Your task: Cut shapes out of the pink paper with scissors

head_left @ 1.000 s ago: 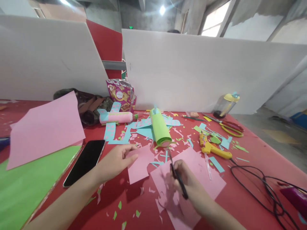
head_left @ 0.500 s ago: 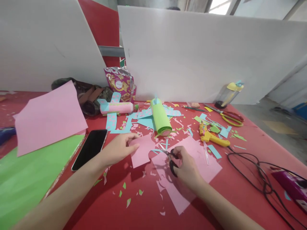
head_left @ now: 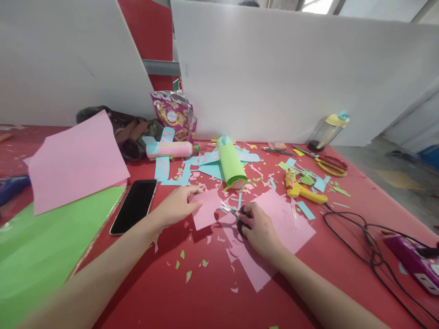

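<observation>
My left hand (head_left: 176, 205) pinches the left edge of a small pink paper piece (head_left: 207, 209) lifted just off the red table (head_left: 206, 301). My right hand (head_left: 259, 228) grips black-handled scissors (head_left: 236, 214), whose blades point left toward that piece. Under my right hand lies a larger cut pink sheet (head_left: 274, 228). A green paper roll (head_left: 231, 162) sits just beyond the hands, on blue cut-outs.
A black phone (head_left: 134, 205) lies left of my left hand, beside green (head_left: 41, 256) and pink (head_left: 75, 160) sheets. A yellow glue gun (head_left: 302, 189), red-yellow scissors (head_left: 325, 163), a bottle (head_left: 325, 132), black cable (head_left: 363, 237) and a purple device (head_left: 411, 260) are on the right. A snack bag (head_left: 173, 116) and white boards stand behind.
My right hand turned the scissors from pointing away to pointing left and brought them up to the small pink piece. My left hand kept its hold; the view tilted downward.
</observation>
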Action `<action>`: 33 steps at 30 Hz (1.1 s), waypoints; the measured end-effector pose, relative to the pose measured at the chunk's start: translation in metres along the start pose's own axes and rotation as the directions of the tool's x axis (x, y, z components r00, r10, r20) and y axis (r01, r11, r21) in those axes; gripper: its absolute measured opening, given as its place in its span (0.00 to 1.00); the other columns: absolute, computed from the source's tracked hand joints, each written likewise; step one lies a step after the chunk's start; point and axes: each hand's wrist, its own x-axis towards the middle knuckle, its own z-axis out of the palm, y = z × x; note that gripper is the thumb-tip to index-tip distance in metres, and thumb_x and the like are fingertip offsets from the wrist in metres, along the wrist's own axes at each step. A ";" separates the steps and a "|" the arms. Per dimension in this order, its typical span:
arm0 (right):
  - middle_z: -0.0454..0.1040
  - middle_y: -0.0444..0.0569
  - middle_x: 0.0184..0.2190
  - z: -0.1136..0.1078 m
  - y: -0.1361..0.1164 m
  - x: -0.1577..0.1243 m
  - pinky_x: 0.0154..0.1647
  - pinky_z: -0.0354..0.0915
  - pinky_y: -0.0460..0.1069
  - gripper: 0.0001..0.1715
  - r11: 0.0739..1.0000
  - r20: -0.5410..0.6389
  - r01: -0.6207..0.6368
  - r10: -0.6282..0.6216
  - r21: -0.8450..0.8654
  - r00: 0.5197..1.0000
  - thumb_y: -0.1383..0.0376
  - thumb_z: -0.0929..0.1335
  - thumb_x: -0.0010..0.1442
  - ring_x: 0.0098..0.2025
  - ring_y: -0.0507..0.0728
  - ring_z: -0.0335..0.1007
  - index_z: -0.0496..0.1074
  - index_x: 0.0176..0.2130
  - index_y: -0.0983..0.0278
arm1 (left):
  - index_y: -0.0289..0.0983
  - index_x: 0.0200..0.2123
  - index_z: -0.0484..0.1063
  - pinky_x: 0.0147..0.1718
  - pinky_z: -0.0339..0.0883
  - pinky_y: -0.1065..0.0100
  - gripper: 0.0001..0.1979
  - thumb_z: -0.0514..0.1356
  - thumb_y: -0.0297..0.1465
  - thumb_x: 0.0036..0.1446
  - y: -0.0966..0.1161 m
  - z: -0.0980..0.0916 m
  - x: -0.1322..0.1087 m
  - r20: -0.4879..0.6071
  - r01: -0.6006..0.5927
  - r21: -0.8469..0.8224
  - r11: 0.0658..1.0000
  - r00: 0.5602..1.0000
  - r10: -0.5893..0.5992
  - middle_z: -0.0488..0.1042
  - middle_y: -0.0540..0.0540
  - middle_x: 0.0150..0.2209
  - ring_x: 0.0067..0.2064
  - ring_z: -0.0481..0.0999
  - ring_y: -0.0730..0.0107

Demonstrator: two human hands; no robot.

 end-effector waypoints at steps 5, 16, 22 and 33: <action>0.64 0.47 0.34 0.001 0.000 0.000 0.35 0.63 0.50 0.17 0.988 -0.010 0.082 -0.084 -0.133 0.996 0.76 0.59 0.41 0.34 0.54 0.64 0.57 0.33 0.62 | 0.37 0.32 0.70 0.33 0.59 0.69 0.11 0.52 0.32 0.44 -0.006 0.007 0.002 -0.018 0.006 0.029 1.000 1.000 -0.005 0.73 0.46 0.34 0.35 0.69 0.64; 0.65 0.47 0.33 0.004 0.003 -0.004 0.34 0.62 0.50 0.19 0.979 -0.021 0.141 -0.146 -0.150 0.989 0.76 0.59 0.40 0.34 0.54 0.63 0.59 0.35 0.62 | 0.36 0.32 0.69 0.31 0.60 0.69 0.12 0.50 0.30 0.45 -0.007 0.023 0.002 0.053 -0.010 0.022 1.000 0.999 0.009 0.72 0.46 0.32 0.32 0.69 0.66; 0.64 0.46 0.34 0.007 0.011 -0.004 0.32 0.63 0.49 0.21 0.993 -0.053 0.103 -0.099 0.063 0.994 0.76 0.60 0.40 0.33 0.53 0.65 0.59 0.36 0.61 | 0.34 0.30 0.67 0.26 0.57 0.72 0.10 0.50 0.30 0.45 -0.009 0.030 0.002 0.057 0.008 0.037 0.999 0.998 -0.010 0.70 0.47 0.28 0.27 0.66 0.70; 0.65 0.41 0.31 0.001 0.000 -0.004 0.33 0.64 0.47 0.21 0.913 -0.165 0.065 0.003 0.403 0.986 0.76 0.65 0.40 0.31 0.50 0.66 0.58 0.35 0.59 | 0.35 0.32 0.68 0.26 0.57 0.73 0.09 0.52 0.29 0.46 0.009 0.050 -0.014 0.005 -0.065 -0.045 0.997 0.998 0.065 0.71 0.48 0.28 0.25 0.65 0.73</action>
